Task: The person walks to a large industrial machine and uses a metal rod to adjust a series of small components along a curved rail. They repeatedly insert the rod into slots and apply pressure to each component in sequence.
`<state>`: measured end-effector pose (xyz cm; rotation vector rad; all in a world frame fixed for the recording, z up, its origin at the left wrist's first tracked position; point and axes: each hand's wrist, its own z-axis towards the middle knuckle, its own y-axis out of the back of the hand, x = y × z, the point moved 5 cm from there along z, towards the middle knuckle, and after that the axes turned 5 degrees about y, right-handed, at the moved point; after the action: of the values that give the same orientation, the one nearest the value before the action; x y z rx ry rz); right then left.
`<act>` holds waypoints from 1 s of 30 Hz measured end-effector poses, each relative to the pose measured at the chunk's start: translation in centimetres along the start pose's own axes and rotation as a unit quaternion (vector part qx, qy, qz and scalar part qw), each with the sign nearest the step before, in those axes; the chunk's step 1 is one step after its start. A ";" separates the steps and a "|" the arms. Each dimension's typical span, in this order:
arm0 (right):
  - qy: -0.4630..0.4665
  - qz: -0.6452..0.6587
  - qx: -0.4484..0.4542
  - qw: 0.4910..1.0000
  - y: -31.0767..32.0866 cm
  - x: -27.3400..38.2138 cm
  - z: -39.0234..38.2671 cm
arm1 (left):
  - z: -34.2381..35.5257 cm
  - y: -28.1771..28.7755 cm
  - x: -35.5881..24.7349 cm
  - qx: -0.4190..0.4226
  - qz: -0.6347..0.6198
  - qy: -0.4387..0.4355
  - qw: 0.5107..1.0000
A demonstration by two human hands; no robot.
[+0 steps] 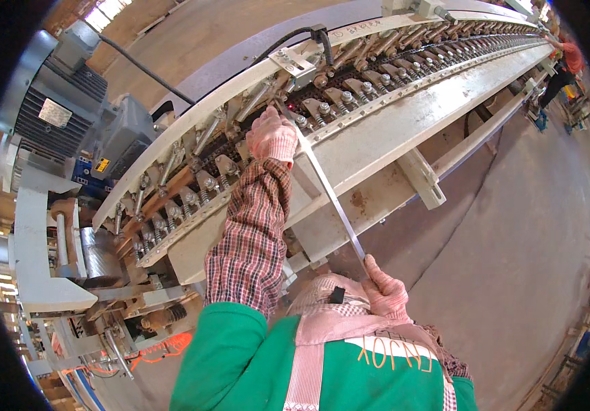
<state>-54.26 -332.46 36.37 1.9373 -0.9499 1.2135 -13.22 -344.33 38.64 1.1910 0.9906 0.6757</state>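
Long flat metal bar (pixel 331 192) slants across the front of a long machine, upper end among a row of spring-loaded bolts (pixel 350 98), lower end by the wearer's chest. Right hand (pixel 385 291), in pinkish knit glove, clasps the lower end, fingers wrapped round it, thumb up. Left hand (pixel 272 137), likewise gloved, is at the upper end; fingers curled, grip partly hidden, cannot tell if pinching. Finned electric motor (pixel 62 103) at left; person in red (pixel 570 58) far right.
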 end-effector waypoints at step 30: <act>-0.117 0.173 0.012 0.978 1.5 0.1 -3.1 | -0.5 1.2 -1.0 0.029 0.037 0.022 0.999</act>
<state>-56.91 -330.70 37.79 2.0206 -1.4495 1.2024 -14.00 -344.62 40.04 1.2734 1.0137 0.7382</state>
